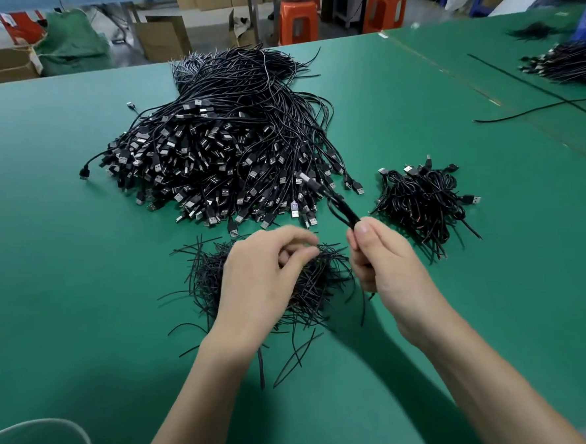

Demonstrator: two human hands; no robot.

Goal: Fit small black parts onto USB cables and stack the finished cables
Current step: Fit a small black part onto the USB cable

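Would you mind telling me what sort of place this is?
Probably a factory assembly workshop: a big heap of USB cables on a green worktable, with cardboard boxes and orange stools behind.

No writing, label, brand, number or sign can be read. The brown cardboard boxes (163, 37) on the far floor show plain, blurred faces. The plugs in the big heap of black USB cables (212, 158) on the green surface (62, 236) are too small to show any marking.

Bright even overhead light, soft shadows, edges bowed, background blurred.
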